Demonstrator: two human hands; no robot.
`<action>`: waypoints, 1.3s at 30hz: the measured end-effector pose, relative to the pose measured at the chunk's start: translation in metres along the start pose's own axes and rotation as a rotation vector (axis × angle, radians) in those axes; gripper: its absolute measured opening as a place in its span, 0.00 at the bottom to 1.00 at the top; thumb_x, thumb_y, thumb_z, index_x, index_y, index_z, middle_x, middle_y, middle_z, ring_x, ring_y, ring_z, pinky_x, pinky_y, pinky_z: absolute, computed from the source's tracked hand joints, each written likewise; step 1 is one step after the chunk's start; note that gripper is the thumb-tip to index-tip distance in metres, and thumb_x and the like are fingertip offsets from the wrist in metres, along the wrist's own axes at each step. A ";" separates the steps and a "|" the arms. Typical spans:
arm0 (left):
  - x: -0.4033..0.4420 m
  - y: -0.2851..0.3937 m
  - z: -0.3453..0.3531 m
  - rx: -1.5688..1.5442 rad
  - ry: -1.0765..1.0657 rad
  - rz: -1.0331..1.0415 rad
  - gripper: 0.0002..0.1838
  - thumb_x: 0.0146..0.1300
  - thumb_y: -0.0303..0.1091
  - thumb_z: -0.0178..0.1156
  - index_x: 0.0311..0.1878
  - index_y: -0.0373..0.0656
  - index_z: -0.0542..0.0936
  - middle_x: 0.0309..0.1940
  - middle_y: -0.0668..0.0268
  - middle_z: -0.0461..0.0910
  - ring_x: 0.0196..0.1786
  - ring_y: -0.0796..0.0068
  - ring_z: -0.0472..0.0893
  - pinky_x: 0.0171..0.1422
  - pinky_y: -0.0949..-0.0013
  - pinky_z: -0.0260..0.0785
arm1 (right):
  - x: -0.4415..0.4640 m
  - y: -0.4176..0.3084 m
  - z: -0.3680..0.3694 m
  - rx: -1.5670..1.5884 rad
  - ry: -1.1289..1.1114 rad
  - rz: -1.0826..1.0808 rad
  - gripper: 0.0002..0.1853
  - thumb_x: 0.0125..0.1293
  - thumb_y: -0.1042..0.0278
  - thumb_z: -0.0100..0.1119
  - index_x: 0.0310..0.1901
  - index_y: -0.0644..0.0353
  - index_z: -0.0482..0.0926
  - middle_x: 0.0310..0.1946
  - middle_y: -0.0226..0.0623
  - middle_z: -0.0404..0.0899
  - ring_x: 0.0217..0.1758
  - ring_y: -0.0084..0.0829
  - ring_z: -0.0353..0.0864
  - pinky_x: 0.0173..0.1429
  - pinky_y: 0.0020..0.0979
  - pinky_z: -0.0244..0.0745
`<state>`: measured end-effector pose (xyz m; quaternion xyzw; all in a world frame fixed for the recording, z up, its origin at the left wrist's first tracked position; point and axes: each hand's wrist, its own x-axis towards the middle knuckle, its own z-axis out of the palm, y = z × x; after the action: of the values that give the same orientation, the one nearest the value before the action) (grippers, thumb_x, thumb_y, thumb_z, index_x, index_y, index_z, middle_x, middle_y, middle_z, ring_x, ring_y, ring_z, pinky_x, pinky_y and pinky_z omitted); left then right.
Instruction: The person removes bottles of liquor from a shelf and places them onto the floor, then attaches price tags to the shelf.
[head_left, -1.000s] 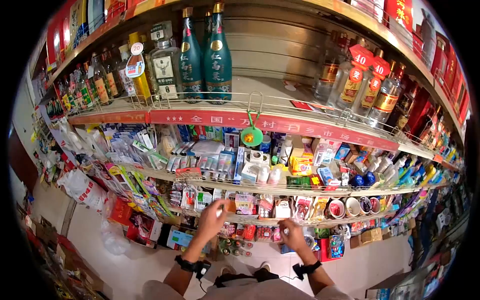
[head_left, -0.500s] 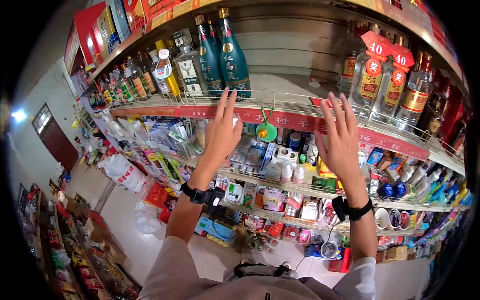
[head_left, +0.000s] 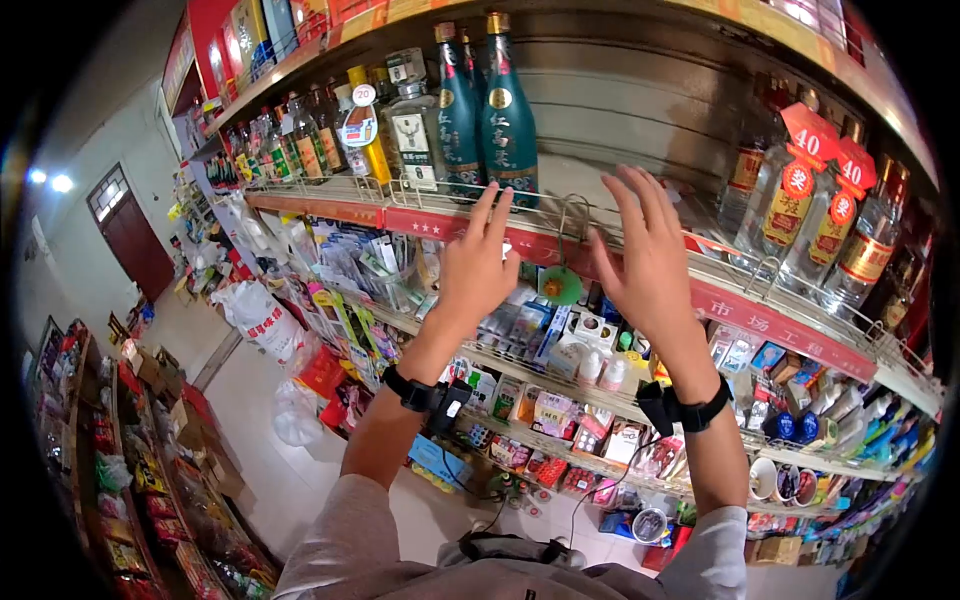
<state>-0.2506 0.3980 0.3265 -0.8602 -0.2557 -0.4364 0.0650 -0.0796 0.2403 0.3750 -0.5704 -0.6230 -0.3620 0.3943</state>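
My left hand (head_left: 478,268) is raised before the upper shelf's front edge, with two fingers stretched up and nothing visible in it. Its fingertips overlap the foot of a teal bottle (head_left: 510,135) in view; whether they touch the wire rail I cannot tell. Beside that bottle stands a second teal bottle (head_left: 459,125), with another partly hidden behind. My right hand (head_left: 645,265) is open and holds nothing visible, its fingers spread before the shelf edge. A round green tag (head_left: 560,286) hangs from a wire hook between the hands.
A wire rail (head_left: 745,262) runs along the shelf front. Clear bottles with red price tags (head_left: 808,136) stand to the right, a square clear bottle (head_left: 413,135) and smaller bottles to the left. Packed lower shelves (head_left: 560,395) lie below. A white sack (head_left: 262,322) sits on the floor.
The view has turned, so the shelf and bottles appear farther right. My right hand has moved left along the shelf, closer to my left hand, which stays below the teal bottles.
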 end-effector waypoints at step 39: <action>0.007 -0.012 -0.011 -0.248 0.081 -0.022 0.35 0.62 0.34 0.64 0.71 0.35 0.65 0.68 0.44 0.70 0.41 0.36 0.84 0.47 0.45 0.79 | 0.176 -0.017 0.092 1.134 0.292 0.764 0.10 0.65 0.70 0.61 0.27 0.59 0.71 0.22 0.34 0.73 0.26 0.32 0.78 0.34 0.33 0.75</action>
<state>-0.2613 0.4068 0.3375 -0.8406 -0.2062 -0.4996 -0.0365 -0.1103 0.3962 0.4953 -0.4011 -0.4122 0.1101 0.8106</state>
